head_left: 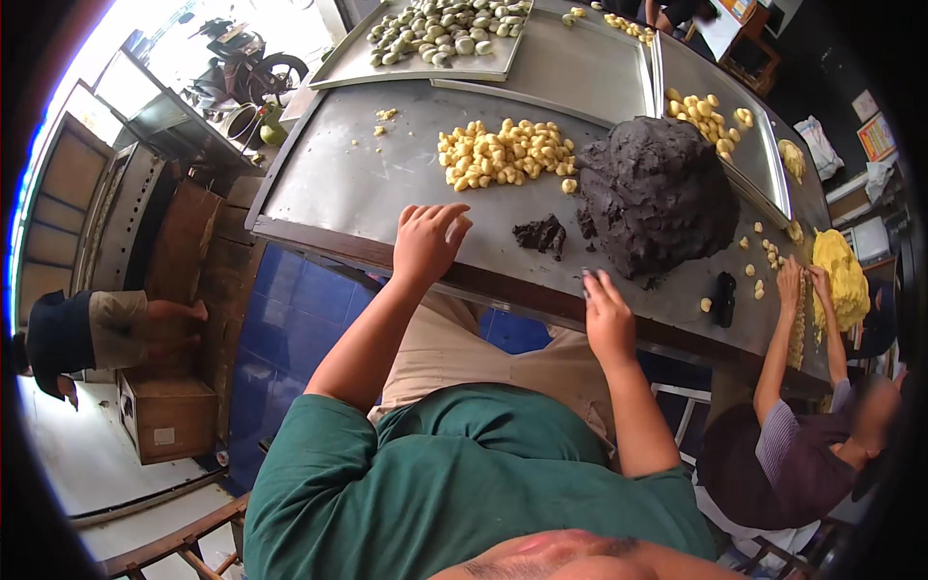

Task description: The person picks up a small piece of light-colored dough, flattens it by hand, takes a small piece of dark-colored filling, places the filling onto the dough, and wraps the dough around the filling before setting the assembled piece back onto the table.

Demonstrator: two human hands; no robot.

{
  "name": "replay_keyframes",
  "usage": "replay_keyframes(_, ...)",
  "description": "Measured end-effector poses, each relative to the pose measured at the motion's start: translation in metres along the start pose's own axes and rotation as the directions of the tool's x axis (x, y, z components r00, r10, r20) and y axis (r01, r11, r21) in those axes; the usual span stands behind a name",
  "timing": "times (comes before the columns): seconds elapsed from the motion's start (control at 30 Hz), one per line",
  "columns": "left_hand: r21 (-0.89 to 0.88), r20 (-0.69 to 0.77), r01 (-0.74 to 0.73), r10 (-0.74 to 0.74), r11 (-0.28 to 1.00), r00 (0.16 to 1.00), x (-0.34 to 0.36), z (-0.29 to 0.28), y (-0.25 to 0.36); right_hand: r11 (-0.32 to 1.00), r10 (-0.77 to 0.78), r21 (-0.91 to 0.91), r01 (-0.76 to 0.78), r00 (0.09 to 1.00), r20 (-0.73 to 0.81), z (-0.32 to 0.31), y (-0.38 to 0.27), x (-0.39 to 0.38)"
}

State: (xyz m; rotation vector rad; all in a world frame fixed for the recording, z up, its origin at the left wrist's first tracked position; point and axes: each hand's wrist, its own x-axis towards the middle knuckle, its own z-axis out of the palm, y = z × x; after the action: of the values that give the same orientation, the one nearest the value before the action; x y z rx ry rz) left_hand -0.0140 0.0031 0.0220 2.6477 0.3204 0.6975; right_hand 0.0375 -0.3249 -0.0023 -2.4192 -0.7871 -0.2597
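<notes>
My left hand (426, 244) is over the near edge of the metal table, its fingers apart and nothing visible in them. Beyond it lies a heap of small pale-yellow dough balls (505, 155). My right hand (609, 319) is at the table edge too, fingers stretched out, with dark smears on the fingertips. Just past that hand rises a big mound of dark, sticky-looking dough or paste (659, 198). A small crumbly dark lump (540, 236) sits on the tabletop between my hands, left of the mound.
Metal trays hold greenish rounded pieces (445, 31) and yellow balls (710, 118). A co-worker (773, 445) at right handles yellow dough (839, 280) on the table (319, 164). A black object (723, 300) lies near scattered balls. Another person (87, 338) is far left.
</notes>
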Motion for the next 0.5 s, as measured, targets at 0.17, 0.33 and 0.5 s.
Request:
replay_keyframes(0.17,0.071,0.013,0.057,-0.058,0.996,0.998,0.000,0.012,-0.017,0.983,-0.173,0.039,0.178,0.979,-0.108,0.026,0.016,0.049)
replay_keyframes(0.33,0.208,0.098,-0.216,0.199,0.954,0.975,-0.006,-0.003,-0.025,0.984,-0.162,0.058,0.169,0.982,-0.100,0.025,0.012,0.047)
replay_keyframes(0.5,0.159,0.171,-0.194,0.167,0.968,0.971,0.035,-0.005,-0.035,0.981,-0.146,0.113,0.155,0.986,-0.083,0.025,0.012,0.049)
